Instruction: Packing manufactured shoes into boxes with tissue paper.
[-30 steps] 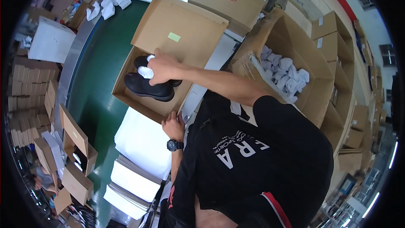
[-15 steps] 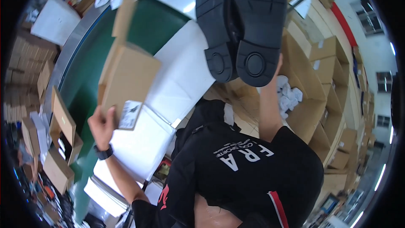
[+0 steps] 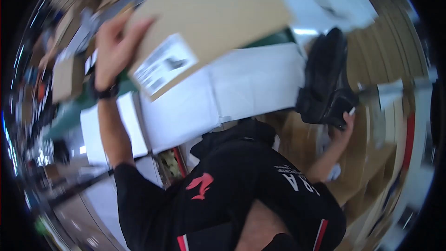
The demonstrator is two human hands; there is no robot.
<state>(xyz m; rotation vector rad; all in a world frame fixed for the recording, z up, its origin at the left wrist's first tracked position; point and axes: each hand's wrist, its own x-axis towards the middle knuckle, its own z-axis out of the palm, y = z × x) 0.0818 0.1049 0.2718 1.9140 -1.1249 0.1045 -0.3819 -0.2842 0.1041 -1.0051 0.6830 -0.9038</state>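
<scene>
Raised left hand (image 3: 114, 49) grips the near-left edge of a brown cardboard box (image 3: 209, 18), fingers wrapped over the rim; the box tilts, and a white label (image 3: 162, 65) on its side sits just right of that hand. Right hand (image 3: 343, 128), lower at the right, closes around the underside of a pair of black shoes (image 3: 327, 83), which rise above the fingers. White flat cartons (image 3: 223, 97) lie beneath, between both hands. Motion blur hides finer detail.
</scene>
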